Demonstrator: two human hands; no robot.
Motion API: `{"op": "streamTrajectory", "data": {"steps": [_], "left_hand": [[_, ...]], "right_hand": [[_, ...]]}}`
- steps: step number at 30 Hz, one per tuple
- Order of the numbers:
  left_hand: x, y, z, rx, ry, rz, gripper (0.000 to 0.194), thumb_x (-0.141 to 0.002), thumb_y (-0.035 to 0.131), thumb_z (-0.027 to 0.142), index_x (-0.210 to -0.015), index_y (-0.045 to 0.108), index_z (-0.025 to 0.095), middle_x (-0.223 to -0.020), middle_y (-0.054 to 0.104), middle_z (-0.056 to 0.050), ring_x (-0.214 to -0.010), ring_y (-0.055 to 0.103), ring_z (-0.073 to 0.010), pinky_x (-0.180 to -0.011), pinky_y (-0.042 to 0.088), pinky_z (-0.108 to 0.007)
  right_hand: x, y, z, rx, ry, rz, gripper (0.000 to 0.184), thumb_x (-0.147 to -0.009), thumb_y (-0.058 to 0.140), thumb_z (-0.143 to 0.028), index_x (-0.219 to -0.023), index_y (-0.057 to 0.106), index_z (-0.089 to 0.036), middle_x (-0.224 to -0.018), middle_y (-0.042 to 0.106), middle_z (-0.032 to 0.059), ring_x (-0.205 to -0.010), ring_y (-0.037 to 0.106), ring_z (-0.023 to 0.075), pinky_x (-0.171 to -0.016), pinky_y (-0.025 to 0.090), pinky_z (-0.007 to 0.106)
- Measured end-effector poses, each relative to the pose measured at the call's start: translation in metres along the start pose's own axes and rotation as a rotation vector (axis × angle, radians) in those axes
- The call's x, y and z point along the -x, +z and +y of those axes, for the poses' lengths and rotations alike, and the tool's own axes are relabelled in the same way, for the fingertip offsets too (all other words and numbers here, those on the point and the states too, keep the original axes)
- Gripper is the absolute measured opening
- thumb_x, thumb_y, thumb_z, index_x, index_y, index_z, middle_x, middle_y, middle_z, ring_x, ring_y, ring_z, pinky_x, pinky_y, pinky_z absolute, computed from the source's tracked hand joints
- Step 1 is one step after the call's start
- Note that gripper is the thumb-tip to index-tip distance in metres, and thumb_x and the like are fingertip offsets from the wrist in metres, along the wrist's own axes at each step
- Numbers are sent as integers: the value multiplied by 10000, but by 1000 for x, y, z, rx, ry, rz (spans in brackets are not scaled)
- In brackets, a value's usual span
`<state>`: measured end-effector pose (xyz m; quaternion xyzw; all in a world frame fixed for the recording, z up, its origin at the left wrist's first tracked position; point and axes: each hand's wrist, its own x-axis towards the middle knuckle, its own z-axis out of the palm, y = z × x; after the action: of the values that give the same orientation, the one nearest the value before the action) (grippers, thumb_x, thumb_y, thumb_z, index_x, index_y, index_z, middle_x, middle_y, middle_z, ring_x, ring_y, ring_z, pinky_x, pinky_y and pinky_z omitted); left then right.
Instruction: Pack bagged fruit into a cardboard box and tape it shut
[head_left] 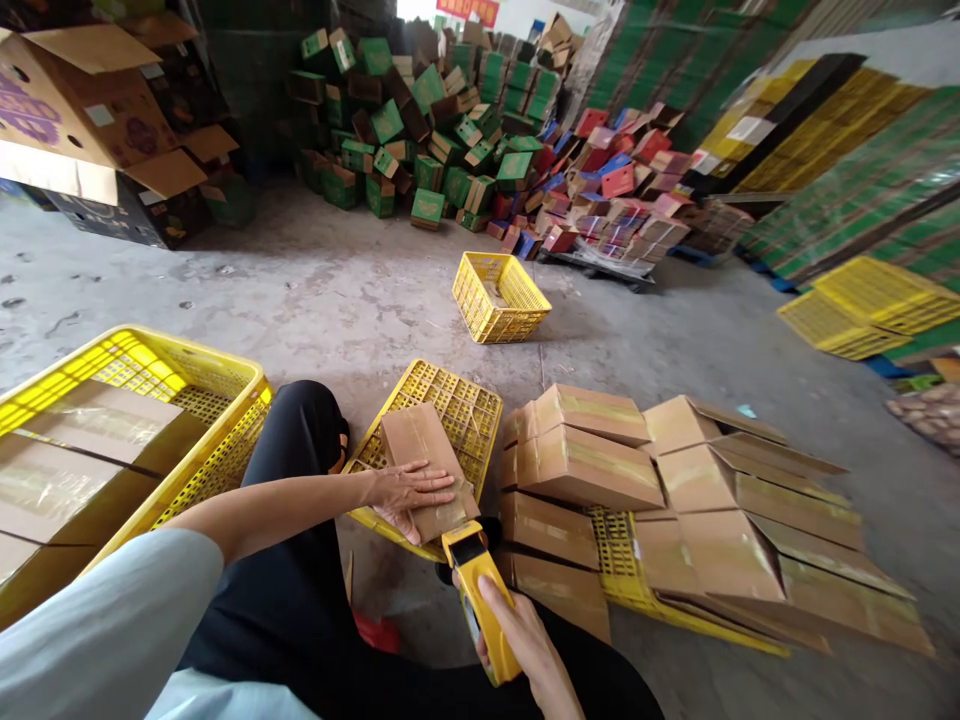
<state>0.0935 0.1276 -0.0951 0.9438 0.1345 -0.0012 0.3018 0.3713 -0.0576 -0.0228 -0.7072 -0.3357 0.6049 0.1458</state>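
A small brown cardboard box (424,445) lies on an upturned yellow plastic crate (469,405) between my knees. Flat on top of it rests my left hand (412,492), fingers stretched out. My right hand (510,625) is wrapped round a yellow tape gun (486,600). The tape gun's head touches or nearly touches the near end of the box, beside my left fingertips. A strip of clear tape shows on the box's near part.
Taped cardboard boxes (592,455) stand in rows at my right, partly on a yellow crate. A large yellow crate (247,385) at my left holds more boxes. Ahead on the concrete floor is another yellow crate (491,325), with heaps of green boxes (427,205) behind.
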Motion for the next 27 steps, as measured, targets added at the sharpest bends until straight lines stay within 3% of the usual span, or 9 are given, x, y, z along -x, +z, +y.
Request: {"op": "streamTrajectory", "data": {"steps": [4, 8, 11, 18, 23, 27], "left_hand": [[-5, 13, 15, -47, 73, 51, 927, -997, 508, 698, -1714, 239, 176, -1768, 207, -151, -1653, 174, -352, -1336, 62, -589], [-14, 22, 21, -34, 90, 23, 894, -1008, 474, 697, -1706, 273, 176, -1753, 279, -125, -1643, 229, -325, -1343, 89, -554], [-16, 20, 20, 1, 64, -23, 853, -1032, 423, 678, -1702, 280, 171, -1761, 256, -116, -1649, 212, -321, -1339, 56, -576], [-16, 13, 18, 36, 51, -43, 870, -1002, 485, 694, -1703, 290, 218, -1749, 307, -108, -1638, 251, -323, -1341, 99, -556], [-16, 15, 23, 49, 49, -17, 862, -993, 515, 682, -1691, 330, 211, -1745, 299, -133, -1623, 271, -381, -1328, 92, -620], [-16, 24, 34, 1, 55, 13, 864, -951, 558, 726, -1669, 386, 278, -1761, 265, -115, -1635, 215, -410, -1303, 132, -663]], "right_hand": [[-1, 0, 5, -7, 6, -21, 695, -844, 609, -827, -992, 738, -161, -508, 672, 14, -441, 659, 184, -466, 520, 242], [-1, 1, 9, -41, 37, -2, 649, -838, 635, -815, -926, 698, -175, -536, 695, 26, -456, 670, 181, -484, 533, 242], [0, 3, 10, -52, 47, -2, 638, -838, 634, -816, -877, 675, -181, -534, 695, 32, -468, 684, 183, -493, 531, 237], [18, -3, 16, -20, 33, 8, 656, -880, 563, -836, -876, 665, -187, -540, 703, 39, -481, 683, 178, -485, 526, 229], [25, -2, 15, -19, 61, 30, 619, -877, 614, -800, -860, 671, -184, -534, 692, 34, -470, 677, 177, -486, 521, 232], [23, 2, 14, -36, 70, 26, 582, -862, 659, -767, -836, 669, -186, -534, 686, 28, -474, 686, 184, -495, 519, 237]]}}
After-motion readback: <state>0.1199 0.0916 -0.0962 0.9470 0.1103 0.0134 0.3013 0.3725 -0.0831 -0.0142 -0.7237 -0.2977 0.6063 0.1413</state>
